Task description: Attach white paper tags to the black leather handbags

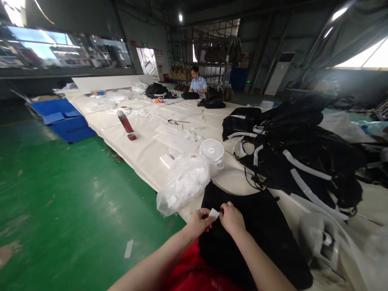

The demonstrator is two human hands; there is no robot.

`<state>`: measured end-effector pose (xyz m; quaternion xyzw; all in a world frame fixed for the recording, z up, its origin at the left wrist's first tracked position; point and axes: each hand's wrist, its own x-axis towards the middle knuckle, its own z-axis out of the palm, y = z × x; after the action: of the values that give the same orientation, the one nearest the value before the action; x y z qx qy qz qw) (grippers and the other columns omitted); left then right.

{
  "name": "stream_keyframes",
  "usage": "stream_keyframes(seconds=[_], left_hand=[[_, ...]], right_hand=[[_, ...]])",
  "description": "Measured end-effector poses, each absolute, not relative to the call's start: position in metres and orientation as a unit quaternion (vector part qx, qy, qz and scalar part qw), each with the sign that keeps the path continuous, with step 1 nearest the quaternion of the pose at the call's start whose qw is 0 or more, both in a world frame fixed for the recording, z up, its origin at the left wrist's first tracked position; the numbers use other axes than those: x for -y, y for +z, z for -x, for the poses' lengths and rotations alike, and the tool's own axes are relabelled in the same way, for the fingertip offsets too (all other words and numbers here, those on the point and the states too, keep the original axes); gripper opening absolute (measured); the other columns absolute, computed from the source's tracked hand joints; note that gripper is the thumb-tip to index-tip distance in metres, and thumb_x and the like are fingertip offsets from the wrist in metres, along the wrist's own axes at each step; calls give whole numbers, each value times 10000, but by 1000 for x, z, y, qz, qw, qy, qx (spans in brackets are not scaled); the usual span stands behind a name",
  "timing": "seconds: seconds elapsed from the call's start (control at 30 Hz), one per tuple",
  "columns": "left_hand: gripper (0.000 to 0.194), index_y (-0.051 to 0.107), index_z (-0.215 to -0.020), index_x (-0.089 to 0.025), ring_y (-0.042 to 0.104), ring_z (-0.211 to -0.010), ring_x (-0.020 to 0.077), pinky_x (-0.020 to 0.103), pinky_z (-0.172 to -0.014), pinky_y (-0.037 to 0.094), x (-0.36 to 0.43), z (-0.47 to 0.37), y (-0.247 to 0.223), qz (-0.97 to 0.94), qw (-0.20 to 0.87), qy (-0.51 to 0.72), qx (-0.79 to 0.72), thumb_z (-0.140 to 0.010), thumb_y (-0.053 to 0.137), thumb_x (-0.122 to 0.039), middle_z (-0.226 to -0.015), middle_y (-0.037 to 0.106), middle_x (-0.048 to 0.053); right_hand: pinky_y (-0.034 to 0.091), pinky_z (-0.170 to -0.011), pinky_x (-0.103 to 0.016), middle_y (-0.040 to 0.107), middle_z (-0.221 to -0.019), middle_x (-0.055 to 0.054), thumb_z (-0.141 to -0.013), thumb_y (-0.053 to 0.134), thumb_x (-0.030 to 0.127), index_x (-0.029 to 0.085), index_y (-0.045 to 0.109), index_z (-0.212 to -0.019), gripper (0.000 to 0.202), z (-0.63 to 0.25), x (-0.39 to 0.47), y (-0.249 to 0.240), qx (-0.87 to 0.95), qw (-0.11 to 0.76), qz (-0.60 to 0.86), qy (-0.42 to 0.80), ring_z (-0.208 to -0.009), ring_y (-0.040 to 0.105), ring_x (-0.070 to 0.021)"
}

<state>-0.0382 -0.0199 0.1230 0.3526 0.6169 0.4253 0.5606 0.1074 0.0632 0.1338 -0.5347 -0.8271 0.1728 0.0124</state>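
My left hand (200, 222) pinches a small white tag (214, 213) between thumb and fingers. Close on its right, my right hand (233, 218) has its fingers closed at a small dark bit by the tag; what they grip is too small to make out. Under both hands a black piece of cloth (263, 226) lies over the table's near edge and my lap. Just beyond the left hand sits a clear plastic bag (186, 182) with white pieces inside. A white desk fan (211, 151) stands behind the bag.
Black bags with white strips (303, 149) are heaped on the right of the long table (142, 149). A red bottle (125, 122) and its red cap (131, 137) stand left. Another person (198, 84) sits at the far end. Blue boxes (65, 121) stand on the green floor.
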Motion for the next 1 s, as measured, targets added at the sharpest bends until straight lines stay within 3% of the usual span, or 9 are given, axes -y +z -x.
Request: stream_keyframes(seconds=[0.1, 0.27, 0.37, 0.43, 0.5, 0.6, 0.77, 0.87, 1.0], left_hand=[[163, 663, -891, -160, 434, -367, 67, 178, -393, 335, 20, 44, 127, -392, 541, 409, -621, -792, 590, -267, -470, 521, -72], [186, 658, -894, -150, 675, -708, 148, 229, -621, 509, 17, 52, 137, -434, 537, 442, -573, -826, 570, -299, -823, 724, 58], [298, 666, -850, -151, 672, -692, 162, 250, -628, 514, 9, 50, 134, -436, 515, 414, -611, -892, 498, -394, -785, 719, 60], [219, 669, -833, -157, 661, -660, 157, 245, -622, 507, 2, 45, 127, -424, 495, 397, -646, -869, 550, -337, -721, 700, 38], [183, 659, -973, -155, 658, -635, 144, 232, -607, 501, -5, 40, 120, -405, 490, 390, -666, -804, 619, -212, -745, 700, 24], [444, 533, -1222, -128, 668, -605, 141, 226, -558, 504, -15, 29, 112, -365, 504, 381, -683, -787, 621, -128, -834, 716, 49], [172, 606, -1011, -127, 696, -636, 152, 216, -554, 538, -22, 12, 107, -318, 569, 348, -673, -839, 594, -141, -760, 720, 51], [94, 621, -939, -117, 693, -614, 137, 198, -543, 538, -24, 9, 107, -291, 601, 322, -671, -861, 586, -155, -736, 721, 61], [126, 638, -903, -100, 702, -608, 156, 219, -561, 557, -33, 12, 107, -275, 641, 281, -659, -809, 674, -175, -697, 722, 79]], right_hand=[[465, -739, -287, 651, -1039, -104, -884, 489, 159, 172, 667, -996, 210, -103, -61, 129, 828, 2, 536, 164, -884, 673, -202], [466, -728, -295, 669, -978, -121, -863, 528, 150, 154, 673, -968, 179, -106, -66, 125, 826, -29, 541, 157, -862, 680, -217], [470, -712, -311, 668, -956, -148, -841, 499, 86, 117, 669, -962, 211, -104, -67, 123, 824, -43, 547, 142, -849, 685, -237], [470, -703, -305, 664, -966, -147, -842, 486, 70, 114, 666, -967, 224, -104, -65, 123, 828, -45, 543, 134, -842, 684, -232], [470, -705, -291, 657, -988, -134, -869, 470, 82, 129, 666, -981, 231, -107, -61, 122, 836, -42, 531, 132, -841, 680, -216], [475, -725, -293, 639, -1026, -144, -911, 417, 91, 132, 669, -996, 270, -114, -55, 121, 847, -30, 515, 126, -843, 673, -211], [482, -700, -310, 641, -918, -146, -910, 367, 48, 123, 693, -888, 335, -127, -52, 108, 853, 46, 511, 98, -759, 664, -218], [490, -680, -303, 656, -879, -117, -940, 439, 170, 156, 687, -870, 259, -135, -59, 98, 839, 108, 515, 138, -741, 661, -212], [516, -695, -297, 681, -823, -78, -953, 467, 331, 176, 672, -889, 265, -147, -67, 90, 811, 184, 516, 203, -688, 659, -186]])
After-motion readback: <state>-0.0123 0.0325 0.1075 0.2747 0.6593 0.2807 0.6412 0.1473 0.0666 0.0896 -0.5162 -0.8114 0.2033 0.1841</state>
